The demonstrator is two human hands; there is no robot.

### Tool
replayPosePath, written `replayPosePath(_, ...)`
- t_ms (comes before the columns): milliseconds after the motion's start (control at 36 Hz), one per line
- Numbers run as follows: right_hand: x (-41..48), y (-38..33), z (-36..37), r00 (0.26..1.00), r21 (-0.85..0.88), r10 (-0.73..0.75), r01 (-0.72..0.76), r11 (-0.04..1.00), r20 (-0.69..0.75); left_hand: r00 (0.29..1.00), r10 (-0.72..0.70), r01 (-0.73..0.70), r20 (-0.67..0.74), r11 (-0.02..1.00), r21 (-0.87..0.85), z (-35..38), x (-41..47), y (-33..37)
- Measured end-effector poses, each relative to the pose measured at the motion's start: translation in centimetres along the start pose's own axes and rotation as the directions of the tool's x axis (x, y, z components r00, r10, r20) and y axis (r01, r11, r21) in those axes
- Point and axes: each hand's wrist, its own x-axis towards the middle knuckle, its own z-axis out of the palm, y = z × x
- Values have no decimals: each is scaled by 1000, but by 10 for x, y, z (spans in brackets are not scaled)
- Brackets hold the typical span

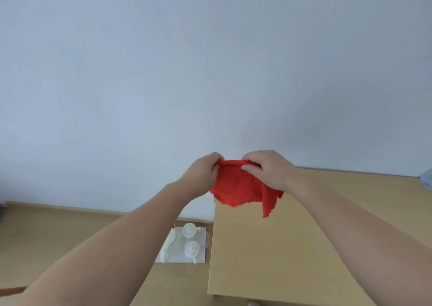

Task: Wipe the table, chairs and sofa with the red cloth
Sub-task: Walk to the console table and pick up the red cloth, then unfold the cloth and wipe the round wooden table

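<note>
hanging in the air over the near corner of the wooden table (268, 259), the red cloth (238, 189) is pinched along its top edge by both hands. left hand (201, 172) grips it at nine o'clock, right hand (268, 170) at three. at seven o'clock below, a white power strip (201, 242) with two plugs lies on the floor (58, 231).

Hands counted: two, a left hand (203, 173) and a right hand (268, 170). Red cloth (238, 189): one. Table (292, 247): one, of light wood. The floor (70, 235) bore one white flat panel (201, 257). On it were two round white pieces, a far piece (189, 229) and a near piece (192, 248). White cord (169, 245): one.
</note>
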Motion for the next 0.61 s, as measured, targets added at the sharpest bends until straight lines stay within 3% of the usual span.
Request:
replayPosePath(111, 16, -13, -15, 992, 26, -58, 56, 998, 108, 998, 10, -3, -60, 993, 118, -34, -11, 1)
replayPosePath(306, 40, -36, -39, 921, 67, -187, 174, 982, 341, 972, -72, 122, -226, 968, 219, -84, -52, 20)
replayPosePath(444, 61, -53, -36, 885, -46, -311, 347, 937, 347, 918, -157, 289, -364, 893, 344, -106, -95, 32)
replayPosePath(611, 71, -92, -24, 848, 171, -473, 443, 880, 238, 792, -305, 519, -529, 792, 322, -112, -168, 43)
